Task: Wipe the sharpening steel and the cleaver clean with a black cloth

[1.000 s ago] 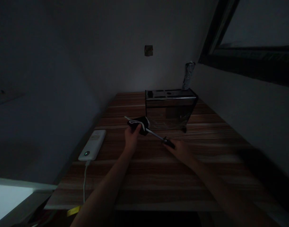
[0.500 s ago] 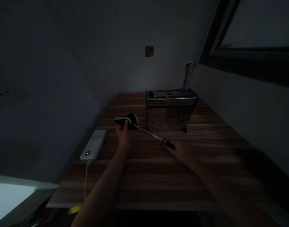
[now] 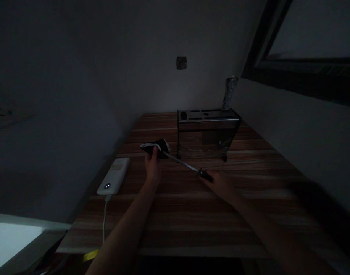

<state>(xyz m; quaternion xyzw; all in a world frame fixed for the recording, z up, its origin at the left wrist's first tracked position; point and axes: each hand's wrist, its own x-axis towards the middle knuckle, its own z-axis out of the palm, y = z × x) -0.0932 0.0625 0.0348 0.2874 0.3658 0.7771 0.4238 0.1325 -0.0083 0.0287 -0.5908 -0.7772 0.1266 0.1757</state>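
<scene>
My right hand [image 3: 221, 184] is closed around the black handle of a sharpening steel [image 3: 184, 162], a thin metal rod with a small guard. The rod points up and left, across the front of the knife rack. At its far end my left hand [image 3: 153, 168] grips a dark cloth [image 3: 164, 146] with a pale edge, thumb on top. Folds of the cloth hide the rod's tip. Both hands are above the wood-grain table [image 3: 197, 229]. The dark-framed knife rack [image 3: 209, 120] has slots in its top and clear sides.
Something wrapped in plastic [image 3: 229, 92] stands up from the rack's right end. A white power bank [image 3: 114, 176] with a plugged-in cable [image 3: 104, 217] lies at the left. Walls border the table at the left, back and right. The room is dim.
My left hand and the cloth have shifted slightly right, along the rod toward the handle. My right hand has barely moved and keeps its grip on the handle.
</scene>
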